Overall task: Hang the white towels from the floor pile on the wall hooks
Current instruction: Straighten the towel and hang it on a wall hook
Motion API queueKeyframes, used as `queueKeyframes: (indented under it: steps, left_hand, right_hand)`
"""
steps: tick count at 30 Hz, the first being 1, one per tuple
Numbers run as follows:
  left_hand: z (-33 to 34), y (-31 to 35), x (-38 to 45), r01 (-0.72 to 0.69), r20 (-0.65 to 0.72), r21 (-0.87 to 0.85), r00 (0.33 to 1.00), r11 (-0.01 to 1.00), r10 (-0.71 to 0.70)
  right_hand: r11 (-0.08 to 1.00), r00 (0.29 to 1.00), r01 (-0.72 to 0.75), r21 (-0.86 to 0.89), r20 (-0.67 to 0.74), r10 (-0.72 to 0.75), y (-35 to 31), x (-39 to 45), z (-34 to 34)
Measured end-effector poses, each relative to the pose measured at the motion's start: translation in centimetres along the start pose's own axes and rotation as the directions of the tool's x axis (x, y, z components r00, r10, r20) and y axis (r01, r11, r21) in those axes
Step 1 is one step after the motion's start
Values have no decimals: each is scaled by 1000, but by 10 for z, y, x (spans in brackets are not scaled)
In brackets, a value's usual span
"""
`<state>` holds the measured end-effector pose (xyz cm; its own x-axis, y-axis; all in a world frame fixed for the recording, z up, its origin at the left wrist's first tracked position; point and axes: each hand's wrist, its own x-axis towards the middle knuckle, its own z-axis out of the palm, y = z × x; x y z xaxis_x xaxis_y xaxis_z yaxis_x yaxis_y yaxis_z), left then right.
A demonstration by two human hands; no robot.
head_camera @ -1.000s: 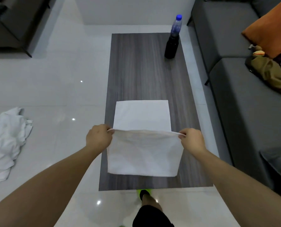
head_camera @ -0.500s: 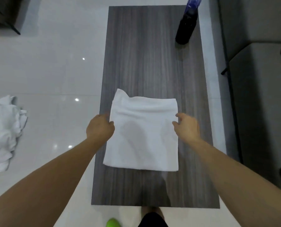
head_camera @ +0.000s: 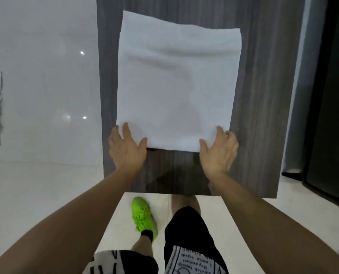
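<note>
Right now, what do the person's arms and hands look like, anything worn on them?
Both arms are bare up to the frame edge, with no sleeves in view. The left hand and right hand wear no gloves; no rings, watch or bands are visible on the hands or wrists.

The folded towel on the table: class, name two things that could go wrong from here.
1. The left hand and right hand hold only the near corners of the folded white towel; lifting there may undo the fold.
2. Its far left corner sticks out unevenly, so layers could slip on the wooden table.
</note>
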<state>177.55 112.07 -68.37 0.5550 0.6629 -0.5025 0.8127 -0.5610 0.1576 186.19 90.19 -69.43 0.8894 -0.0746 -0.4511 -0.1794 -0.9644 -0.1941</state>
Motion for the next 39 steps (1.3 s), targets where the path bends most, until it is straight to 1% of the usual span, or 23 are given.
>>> queueKeyframes:
  steps: [1,2,4,5,6,7,9,10,12,13,14,15,16,17,19,21,22,24,26,29,32,36,39]
  left_hand:
    - [0,-2,1,100,-4,-77,995,992,-100]
    - [-1,-4,3,145,1,-142,989,979,-146]
    - [-5,-8,6,163,16,-289,986,943,-166]
    - [-9,-9,8,190,26,-363,981,912,-194]
    - [-13,-10,8,227,39,-410,972,883,-231]
    - [-17,-12,9,258,52,-426,964,867,-261]
    - [-25,-16,7,284,72,-425,957,859,-280]
    - [-30,-19,6,292,87,-440,955,849,-284]
    - [-41,-25,-1,342,150,-510,939,789,-310]
    - [-47,-28,-5,395,214,-560,918,728,-334]
    - [-53,-32,-11,457,289,-613,889,644,-355]
    - [-58,-37,-17,508,357,-658,860,556,-364]
    - [-63,-43,-23,540,404,-686,840,488,-362]
    - [-68,-49,-28,554,428,-704,830,445,-356]
    - [-78,-62,-40,558,444,-746,824,365,-353]
    - [-94,-76,-54,546,460,-798,825,255,-328]
    - [-105,-81,-61,523,457,-827,839,205,-294]
    - [-132,-92,-78,451,418,-877,887,167,-198]
    - [-166,-97,-97,392,378,-911,918,126,-121]
    - [-227,-97,-127,243,236,-961,970,135,-61]
    - [-296,-93,-158,89,87,-994,996,67,-22]
    - [-383,-81,-198,-108,-109,-993,994,49,-9]
    - [-440,-72,-224,-280,-284,-957,958,79,-33]
  right_hand:
    - [988,989,-141,67,-38,144,3,2,0]
    - [961,968,-244,133,-32,250,7,4,-1]
    - [877,932,-353,326,43,359,13,9,-3]
    - [804,918,-385,453,96,385,14,10,-4]
    - [723,907,-403,561,141,396,14,10,-6]
    - [660,902,-407,631,163,400,14,7,-10]
    - [562,885,-426,709,200,420,15,1,-16]
    - [494,869,-458,739,253,426,17,-3,-20]
    - [308,807,-570,762,447,385,20,-13,-29]
    - [217,763,-632,744,549,341,22,-19,-33]
    - [160,724,-681,715,624,294,23,-27,-38]
    - [133,702,-707,695,665,257,25,-35,-41]
    - [107,697,-711,695,678,234,27,-44,-44]
    - [64,706,-699,712,674,218,28,-54,-48]
    - [-64,737,-648,759,647,196,29,-75,-56]
    - [-171,778,-580,796,604,172,28,-99,-70]
    - [-197,800,-551,811,580,154,27,-111,-79]
    - [-216,841,-500,839,530,112,20,-136,-102]
    - [-236,875,-450,861,478,73,7,-163,-130]
    - [-307,923,-362,880,385,15,-16,-201,-176]
    - [-359,960,-273,893,279,-36,-42,-227,-230]
    - [-396,988,-148,906,121,-94,-80,-249,-307]
    - [-340,987,-19,940,-37,-156,-110,-262,-359]
